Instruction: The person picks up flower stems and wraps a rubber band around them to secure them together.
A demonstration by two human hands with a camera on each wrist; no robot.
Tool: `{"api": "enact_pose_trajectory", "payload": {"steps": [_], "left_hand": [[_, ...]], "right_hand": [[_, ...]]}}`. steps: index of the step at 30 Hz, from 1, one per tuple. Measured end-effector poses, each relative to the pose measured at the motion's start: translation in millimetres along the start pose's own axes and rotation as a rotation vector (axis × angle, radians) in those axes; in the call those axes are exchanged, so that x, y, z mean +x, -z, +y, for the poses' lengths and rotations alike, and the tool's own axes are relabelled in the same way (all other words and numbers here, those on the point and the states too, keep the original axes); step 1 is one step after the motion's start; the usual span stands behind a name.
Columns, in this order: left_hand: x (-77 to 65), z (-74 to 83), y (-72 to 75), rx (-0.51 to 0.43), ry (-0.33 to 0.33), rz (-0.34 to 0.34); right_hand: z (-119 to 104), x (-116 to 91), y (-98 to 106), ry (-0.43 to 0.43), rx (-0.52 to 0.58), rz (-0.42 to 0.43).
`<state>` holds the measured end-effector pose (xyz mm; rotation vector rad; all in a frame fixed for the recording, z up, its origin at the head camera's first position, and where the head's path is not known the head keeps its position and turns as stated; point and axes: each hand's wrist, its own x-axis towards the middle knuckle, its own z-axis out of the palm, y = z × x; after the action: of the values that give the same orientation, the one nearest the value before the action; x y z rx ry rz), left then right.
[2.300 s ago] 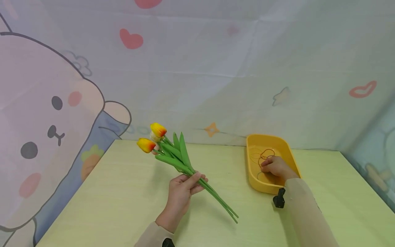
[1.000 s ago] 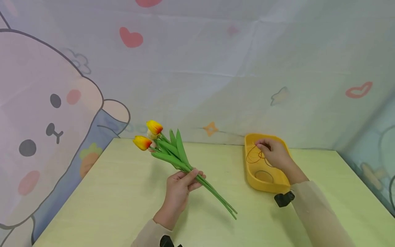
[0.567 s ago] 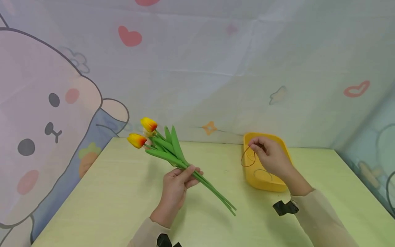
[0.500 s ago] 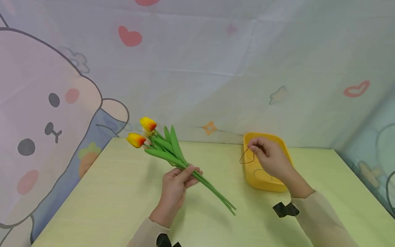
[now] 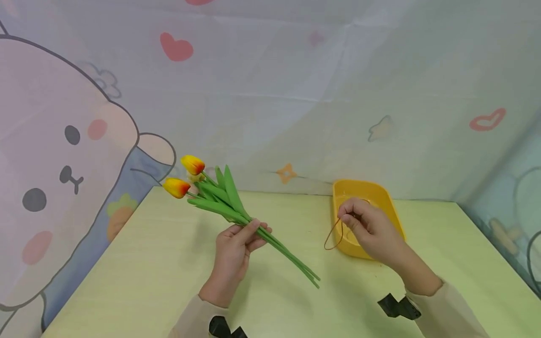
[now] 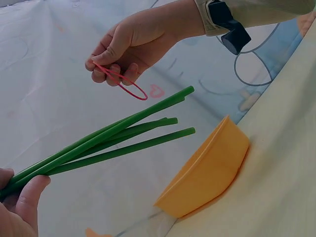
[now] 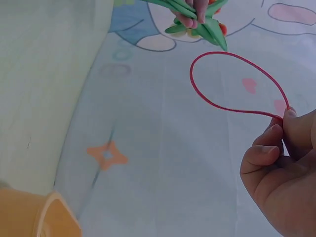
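My left hand (image 5: 232, 256) grips a bunch of artificial tulips (image 5: 224, 197) by the stems, thumb across the top. The two yellow-orange heads point up and left, with paler blooms partly hidden behind them. Green stem ends (image 6: 158, 126) stick out past the fingers toward the right. Between thumb and fingertips my right hand (image 5: 374, 230) pinches a red rubber band (image 7: 217, 106), which hangs as a loose loop. In the head view this hand overlaps the near part of the yellow basket (image 5: 344, 246). A gap separates the band from the stem ends.
The yellow basket stands at the back right of the pale wooden table (image 5: 139, 281), with more rubber bands inside, mostly behind the right hand. A printed cloth backdrop (image 5: 262, 94) rises right behind the table's far edge.
My right hand has picked the rubber band out of the basket and carried it toward me and slightly left. The left hand with the tulips has shifted a little left.
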<state>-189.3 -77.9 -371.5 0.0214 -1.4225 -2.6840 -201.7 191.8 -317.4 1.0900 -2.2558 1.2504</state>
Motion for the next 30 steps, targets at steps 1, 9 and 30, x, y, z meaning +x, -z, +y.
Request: {"api": "enact_pose_trajectory", "payload": {"steps": [1,9,30], "left_hand": [[0.2,0.9,0.0,-0.002,-0.002,0.002],[-0.1,6.6,-1.4,-0.028,-0.005,0.015],[-3.9,15.2,-3.0,-0.042,-0.053,0.046]], "right_hand": [[-1.2,-1.0,-0.8,0.015,0.012,0.0],[-9.6,-14.3,-9.4,0.063,0.104,-0.024],[-20.8,-41.5,-34.6,0.11,0.302,-0.054]]}}
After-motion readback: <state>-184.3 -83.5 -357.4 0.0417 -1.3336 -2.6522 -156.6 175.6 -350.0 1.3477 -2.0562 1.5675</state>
